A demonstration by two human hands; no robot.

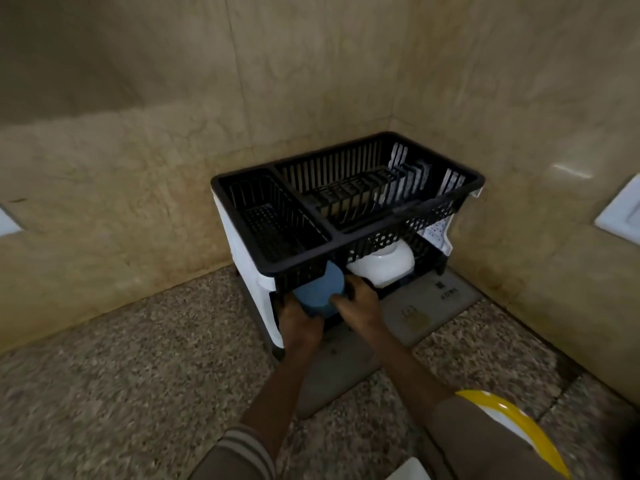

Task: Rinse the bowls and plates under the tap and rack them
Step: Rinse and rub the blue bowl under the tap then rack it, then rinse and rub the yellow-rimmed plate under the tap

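Observation:
A two-tier black and white dish rack (346,192) stands in the corner of a speckled stone counter. Both hands hold a blue bowl (318,292) upside down at the front opening of the lower tier. My left hand (298,323) grips its lower left edge. My right hand (356,303) grips its right side. White bowls (384,265) sit upside down in the lower tier just right of the blue bowl. The upper tier holds no dishes that I can see.
A grey drain mat (433,306) lies under the rack. A yellow-rimmed white plate (512,427) shows at the bottom right, beside my right sleeve. Beige tiled walls close in behind and to the right. A white wall fitting (620,216) is at right.

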